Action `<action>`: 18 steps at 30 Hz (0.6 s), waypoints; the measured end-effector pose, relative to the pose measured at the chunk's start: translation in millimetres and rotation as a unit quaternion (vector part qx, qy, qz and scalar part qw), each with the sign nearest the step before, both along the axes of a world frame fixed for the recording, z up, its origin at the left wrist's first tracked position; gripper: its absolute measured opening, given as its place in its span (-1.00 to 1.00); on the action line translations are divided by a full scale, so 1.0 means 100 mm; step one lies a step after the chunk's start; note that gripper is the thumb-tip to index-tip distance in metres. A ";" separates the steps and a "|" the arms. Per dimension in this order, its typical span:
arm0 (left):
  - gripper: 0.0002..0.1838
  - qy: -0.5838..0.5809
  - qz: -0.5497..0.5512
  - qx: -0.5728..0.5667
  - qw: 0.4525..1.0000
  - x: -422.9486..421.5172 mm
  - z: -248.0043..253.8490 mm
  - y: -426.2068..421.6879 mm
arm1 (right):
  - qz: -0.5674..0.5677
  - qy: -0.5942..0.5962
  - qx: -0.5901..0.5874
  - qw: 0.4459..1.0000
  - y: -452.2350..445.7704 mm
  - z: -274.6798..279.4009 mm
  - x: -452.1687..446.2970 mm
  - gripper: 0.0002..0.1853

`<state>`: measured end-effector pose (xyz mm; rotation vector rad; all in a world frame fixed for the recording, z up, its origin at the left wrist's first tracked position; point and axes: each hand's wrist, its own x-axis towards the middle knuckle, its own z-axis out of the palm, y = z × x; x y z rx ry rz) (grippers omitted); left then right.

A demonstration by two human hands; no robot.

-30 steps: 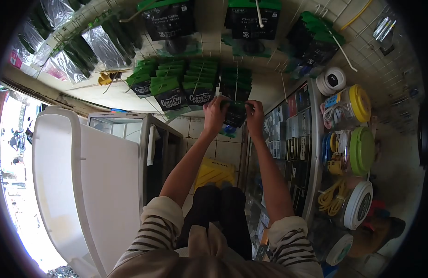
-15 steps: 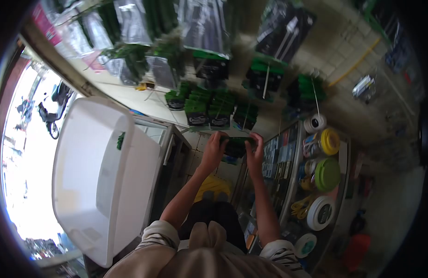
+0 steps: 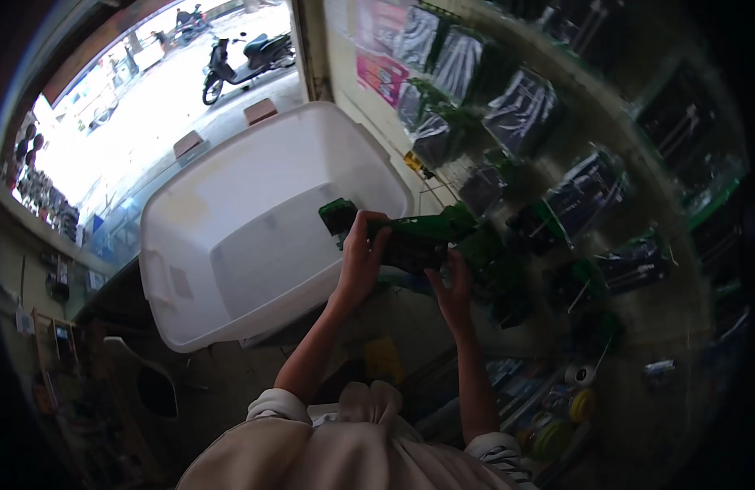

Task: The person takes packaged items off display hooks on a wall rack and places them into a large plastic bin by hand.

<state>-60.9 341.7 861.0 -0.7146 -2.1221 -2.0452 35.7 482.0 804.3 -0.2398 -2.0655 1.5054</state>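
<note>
Both my hands are at a green-and-black packet (image 3: 414, 249), held just off the right rim of a large white plastic tub (image 3: 255, 317). My left hand (image 3: 363, 260) grips the packet's left end. Thumb and fingers of my right hand (image 3: 453, 286) pinch its lower right edge. Beyond my left hand, a smaller green packet (image 3: 337, 216) shows against the tub's inside. Print on the packets is too dark to read.
Clear-wrapped packets (image 3: 520, 110) and green-topped packs (image 3: 586, 192) hang along the right wall. A glass counter with lidded jars (image 3: 551, 439) stands low on the right. Past the doorway is a parked scooter (image 3: 247, 64); a chair (image 3: 145, 376) stands lower left.
My view has turned left, so the tub and doorway now sit nearer the middle. My hands have moved toward the tub, still holding the packet.
</note>
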 end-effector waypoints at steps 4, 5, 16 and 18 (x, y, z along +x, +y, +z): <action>-0.84 -0.039 0.059 0.060 0.996 -0.47 0.10 -0.42 | 0.104 0.017 -0.030 0.994 -0.28 0.13 -0.78 -0.59; -0.83 -0.041 0.064 0.076 0.994 -0.55 0.12 -0.51 | 0.127 0.013 -0.048 0.991 -0.35 0.13 -0.90 -0.61; -0.20 -0.038 0.126 0.036 0.991 -1.56 -0.40 -1.09 | 0.236 -0.078 -0.227 0.942 -0.94 -0.05 -2.32 -0.67; -0.11 -0.107 0.147 -0.013 0.983 -1.65 -0.77 -1.13 | 0.255 -0.112 -0.253 0.926 -0.97 -0.29 -2.57 -0.67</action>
